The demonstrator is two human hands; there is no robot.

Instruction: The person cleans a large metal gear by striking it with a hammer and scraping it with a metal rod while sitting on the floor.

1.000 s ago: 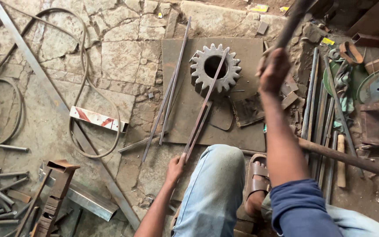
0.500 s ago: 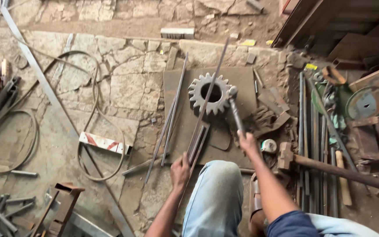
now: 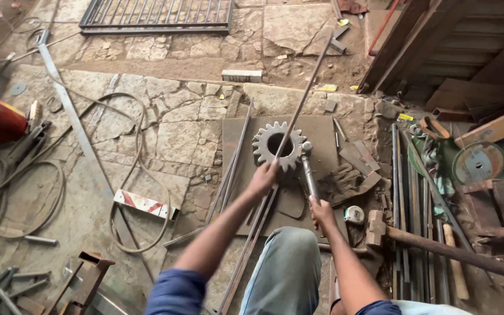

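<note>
Rod: a long thin steel rod (image 3: 298, 111) runs from low beside the knee up and away to the upper right, crossing over the gear; its far tip ends above the plate's far edge, over the dirt strip.
Left hand: the left hand (image 3: 263, 177) is closed round the rod just at the gear's near-left rim.
Right hand: the right hand (image 3: 321, 211) is wrapped round the handle of a hammer (image 3: 308, 169), near-right of the gear; the handle points away from the person, its head touching the gear's right side.
Gear: a toothed steel gear (image 3: 276, 146) with a round bore lies flat on the plate.
Plate: a dull, rusty flat steel plate (image 3: 322, 131) sits on the stone floor, the gear at its middle.
Room: left of the gear, bare cracked paving (image 3: 176, 134) with a looped cable (image 3: 141, 151); right of it, a crumpled glove (image 3: 345, 181), then a row of bars (image 3: 406, 192) lying parallel.
Far edge: beyond the gear, a barred metal grille (image 3: 156, 14) lies flat.
</note>
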